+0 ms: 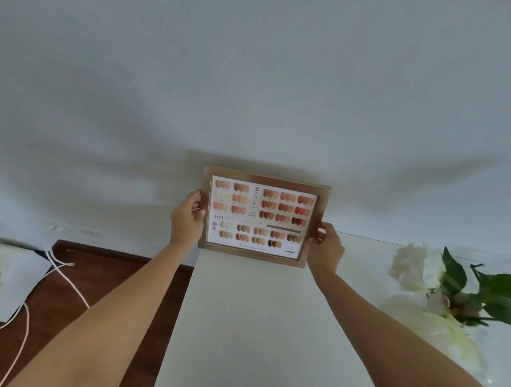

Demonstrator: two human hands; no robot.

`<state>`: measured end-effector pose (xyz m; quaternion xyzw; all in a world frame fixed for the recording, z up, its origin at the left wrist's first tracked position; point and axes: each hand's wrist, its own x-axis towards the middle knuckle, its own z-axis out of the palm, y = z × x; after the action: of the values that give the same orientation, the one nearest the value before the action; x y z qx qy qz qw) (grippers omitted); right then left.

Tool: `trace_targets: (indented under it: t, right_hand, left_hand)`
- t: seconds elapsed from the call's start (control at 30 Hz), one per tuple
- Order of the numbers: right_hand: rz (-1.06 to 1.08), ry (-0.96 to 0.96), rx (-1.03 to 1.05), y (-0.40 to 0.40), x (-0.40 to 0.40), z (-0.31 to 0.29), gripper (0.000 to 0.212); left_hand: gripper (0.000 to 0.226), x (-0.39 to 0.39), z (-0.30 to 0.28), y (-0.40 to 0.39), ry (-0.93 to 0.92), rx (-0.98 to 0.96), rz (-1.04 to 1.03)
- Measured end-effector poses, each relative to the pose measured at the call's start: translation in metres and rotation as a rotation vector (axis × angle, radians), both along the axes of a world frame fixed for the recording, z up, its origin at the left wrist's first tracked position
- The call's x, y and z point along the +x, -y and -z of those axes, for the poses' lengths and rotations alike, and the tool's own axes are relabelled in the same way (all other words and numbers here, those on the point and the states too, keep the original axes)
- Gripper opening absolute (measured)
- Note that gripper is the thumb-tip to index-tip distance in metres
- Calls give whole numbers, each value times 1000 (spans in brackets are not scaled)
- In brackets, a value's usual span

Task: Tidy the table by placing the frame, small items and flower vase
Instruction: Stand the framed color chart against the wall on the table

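Note:
A wooden frame (262, 218) with a chart of orange and brown nail samples stands upright at the far left corner of the white table (258, 323), against the pale wall. My left hand (186, 220) grips its left edge. My right hand (326, 248) grips its lower right corner. The frame's bottom edge is at the tabletop; whether it rests there I cannot tell. White flowers with green leaves (436, 283) lie or lean at the table's right side; their vase is not clearly visible. No small items show.
Left of the table is dark wooden floor (106, 275). A white bag (5, 280) with pink cord handles lies on it. The wall (252, 92) rises straight behind the table.

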<state>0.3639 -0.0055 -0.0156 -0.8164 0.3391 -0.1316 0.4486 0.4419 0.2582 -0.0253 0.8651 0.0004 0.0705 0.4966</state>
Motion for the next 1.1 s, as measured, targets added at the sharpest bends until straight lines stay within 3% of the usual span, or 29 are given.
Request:
trace_targets:
  t: [0.17,0.47,1.1]
  right_hand:
    - [14,9,-42,9,24,10,27]
    - [-18,1,-30,19,49,19,36]
    - [-24,49,-51,27,81,25,31]
  left_hand:
    - [30,26,14,3,25,36,26]
    - [27,54,24,6,26,28,-13]
    - [24,78,27,13,64,6,-21]
